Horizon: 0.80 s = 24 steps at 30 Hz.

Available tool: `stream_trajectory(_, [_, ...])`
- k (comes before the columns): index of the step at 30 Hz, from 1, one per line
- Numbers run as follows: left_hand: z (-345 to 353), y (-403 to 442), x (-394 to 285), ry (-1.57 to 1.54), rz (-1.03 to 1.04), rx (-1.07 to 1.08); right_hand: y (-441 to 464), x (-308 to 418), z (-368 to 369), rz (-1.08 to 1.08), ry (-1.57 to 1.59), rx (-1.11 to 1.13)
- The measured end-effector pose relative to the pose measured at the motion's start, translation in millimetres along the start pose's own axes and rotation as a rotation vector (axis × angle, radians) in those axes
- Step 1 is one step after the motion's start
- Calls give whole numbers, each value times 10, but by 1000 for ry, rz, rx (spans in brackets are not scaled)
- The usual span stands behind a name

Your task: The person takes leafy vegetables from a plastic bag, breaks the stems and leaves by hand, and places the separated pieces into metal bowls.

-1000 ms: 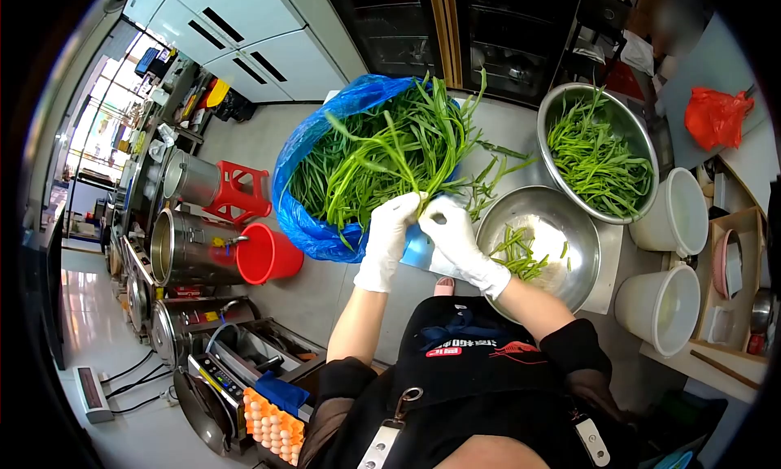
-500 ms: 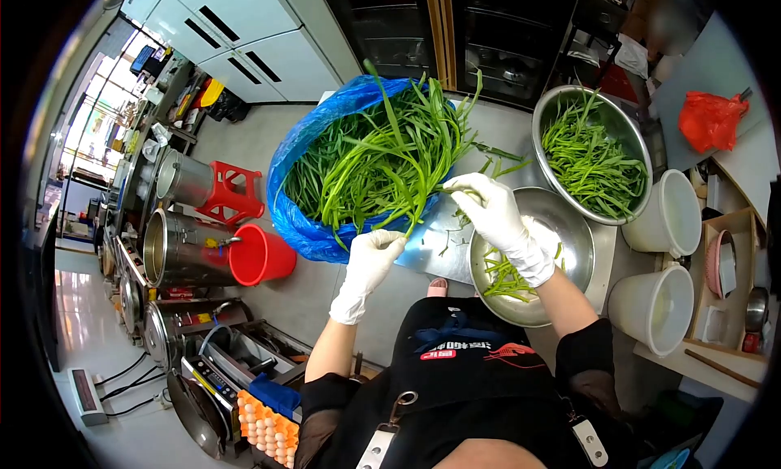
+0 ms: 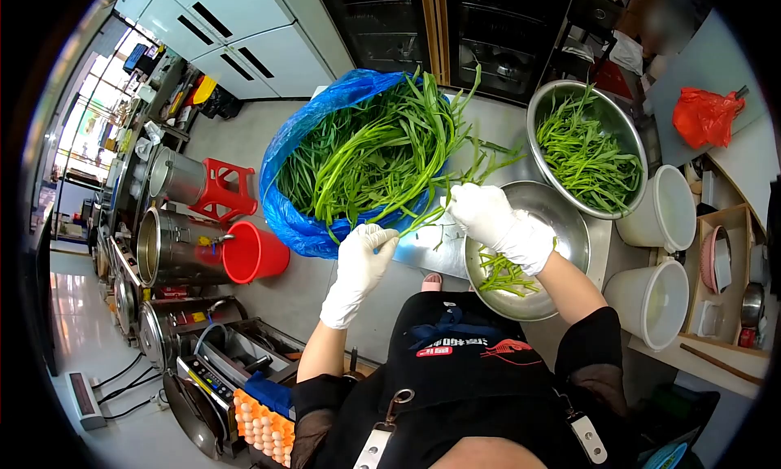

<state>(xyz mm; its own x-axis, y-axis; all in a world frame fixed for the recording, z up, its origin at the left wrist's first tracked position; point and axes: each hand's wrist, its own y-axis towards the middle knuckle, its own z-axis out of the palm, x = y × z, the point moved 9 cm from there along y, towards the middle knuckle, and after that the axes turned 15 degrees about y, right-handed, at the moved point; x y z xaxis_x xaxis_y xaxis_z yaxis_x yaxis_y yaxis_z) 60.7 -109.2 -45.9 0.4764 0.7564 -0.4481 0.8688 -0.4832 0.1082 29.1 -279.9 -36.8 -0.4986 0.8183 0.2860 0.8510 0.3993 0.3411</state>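
A blue plastic bag (image 3: 281,172) stands wide open, heaped with long leafy stalks of water spinach (image 3: 382,156). At its near edge my left hand (image 3: 364,253), in a white glove, pinches the lower end of a stalk. My right hand (image 3: 486,213), also gloved, is closed around the stalk farther along, beside the bag; leaves stick out above its fingers. Below my right wrist is a steel bowl (image 3: 569,283) with short cut-looking stems (image 3: 506,275) in it. Farther off, a second steel bowl (image 3: 531,115) holds a pile of leafy tops (image 3: 590,156).
Two white buckets (image 3: 649,305) are on the right, near a wooden drawer (image 3: 736,225). To the left are a red bucket (image 3: 254,253), a red stool (image 3: 226,188) and steel pots (image 3: 175,245). An egg tray (image 3: 264,428) sits at lower left.
My right hand has turned and its fingers have closed on the stalk, where they were looser before. My left hand keeps its pinch near the bag edge. The view has shifted slightly.
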Motion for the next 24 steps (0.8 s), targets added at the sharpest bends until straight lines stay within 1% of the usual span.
stream_trajectory(3, [84, 21, 71, -59, -32, 19, -55, -153, -186, 140, 233, -187])
stream_trajectory(6, [225, 57, 133, -187, -88, 51, -222, -633, 166, 482, 945, -351])
stream_trajectory(8, [303, 86, 135, -241, -118, 71, -266, -740, 274, 433, 1023, -374])
stream_trajectory(9, [334, 98, 137, -244, -128, 79, -332, -842, 337, 505, 1177, -404])
stream_trajectory(10, [352, 107, 141, -247, -139, 87, -466, -995, 492, 691, 1548, -476])
stream_trajectory(11, [389, 96, 173, -260, -189, 130, -572, -1112, 556, 783, 1763, -572])
stream_trajectory(12, [409, 82, 205, -272, -240, 174, -622, -1168, 549, 817, 1855, -656])
stream_trajectory(14, [421, 73, 187, -328, -303, 247, -388, -697, -35, 720, 1327, -701])
stream_trajectory(15, [416, 81, 115, -372, -315, 281, -290, -451, -160, 581, 1182, -633])
stream_trajectory(16, [434, 84, 62, -416, -324, 312, -198, -202, -214, 414, 935, -463])
stream_trajectory(17, [469, 85, 10, -502, -301, 326, -135, 42, -214, 253, 711, -346])
stream_trajectory(19, [548, 89, -99, -674, -245, 353, -98, 381, -28, -25, 231, -195])
stream_trajectory(20, [569, 68, -85, -704, -287, 315, -123, 383, 13, -36, 213, -189])
stream_trajectory(23, [693, 20, -97, -750, -244, 365, -200, 372, 72, -58, 180, -142])
stream_trajectory(24, [745, -7, -106, -794, -267, 381, -232, 369, 83, -50, 178, -112])
